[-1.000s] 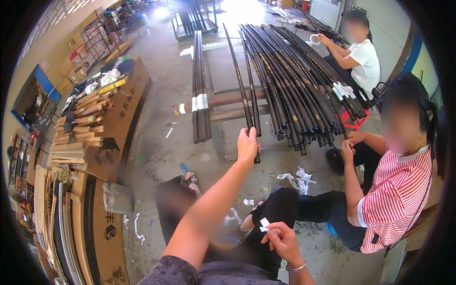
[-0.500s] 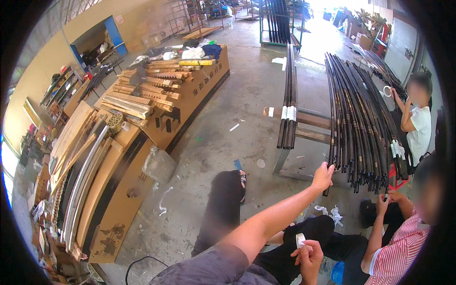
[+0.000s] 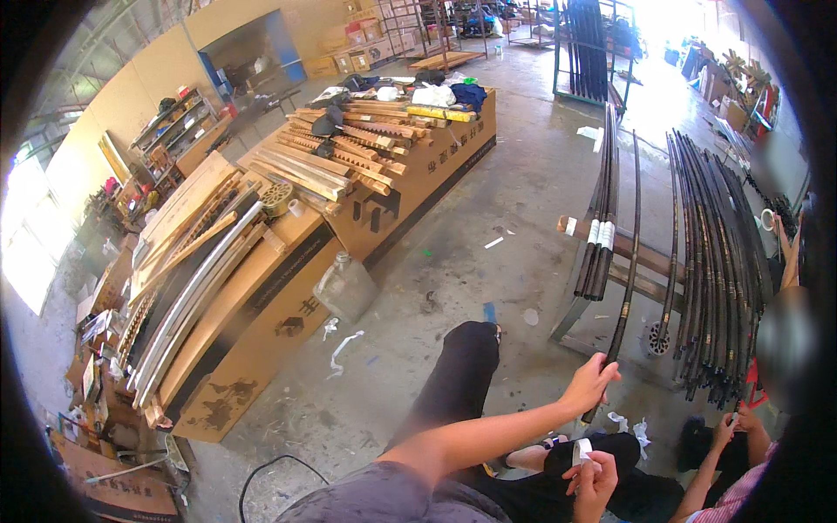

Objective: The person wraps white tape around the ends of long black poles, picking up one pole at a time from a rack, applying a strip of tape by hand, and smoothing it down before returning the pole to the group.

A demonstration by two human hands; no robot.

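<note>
My left hand (image 3: 593, 383) is closed around a long dark pole (image 3: 626, 288) near its lower end, which pokes out just below my fingers. The pole stretches away over the stand, apart from the other poles. In my right hand (image 3: 595, 485), close to my lap, is a small roll of white tape (image 3: 581, 451) pinched between the fingers. Left of the held pole lies a small group of dark poles (image 3: 593, 270) with white tape wrapped round their near ends. A large spread of similar poles (image 3: 715, 288) rests on the right.
Long cardboard boxes (image 3: 436, 187) on the left carry wooden strips (image 3: 305, 174). A clear plastic jug (image 3: 346, 288) stands beside them. A metal stand with a wooden crossbar (image 3: 641, 275) supports the poles. Co-workers sit at the right; one's hands (image 3: 731, 427) hold a pole end.
My left hand has drawn one pole leftward and toward me, away from the large spread. The view has turned right-to-left shifted, with the boxes now nearer the middle. My right hand still holds the tape.
</note>
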